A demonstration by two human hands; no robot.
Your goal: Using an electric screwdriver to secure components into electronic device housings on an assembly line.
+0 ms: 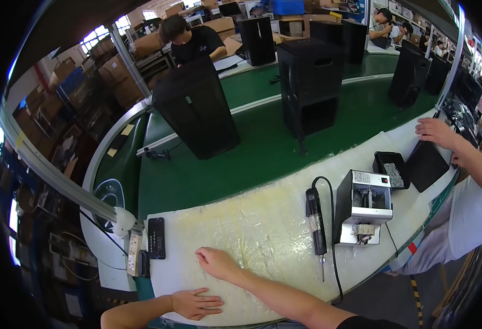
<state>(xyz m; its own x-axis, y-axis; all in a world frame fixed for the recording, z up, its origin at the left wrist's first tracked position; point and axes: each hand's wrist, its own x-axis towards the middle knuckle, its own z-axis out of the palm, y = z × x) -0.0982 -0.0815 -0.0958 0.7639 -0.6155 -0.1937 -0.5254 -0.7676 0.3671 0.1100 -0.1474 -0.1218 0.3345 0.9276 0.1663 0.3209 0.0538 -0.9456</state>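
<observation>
My left hand (197, 304) lies flat near the front edge of the plastic-covered worktop (263, 219), fingers stretched out and nothing in them. Just beyond it my right hand (218, 264) rests on the same cover with its fingers curled in; I see nothing in it. A dark handheld device with rows of buttons (156, 238) lies to the left, beyond both hands. To the right is an electric screwdriver (316, 222) with a bit and a black cable. Beside it stands a boxy screw feeder (363, 203) with an open top. A black bin (391, 170) of small screws sits behind the feeder.
Black speaker cabinets (197, 107) (311, 82) stand on the green conveyor (252, 142) beyond the worktop. A power strip (134, 255) is at the left by a metal post. At right, a co-worker's hand (437, 132) is over a black panel (427, 166). Another person (194, 44) works across the conveyor.
</observation>
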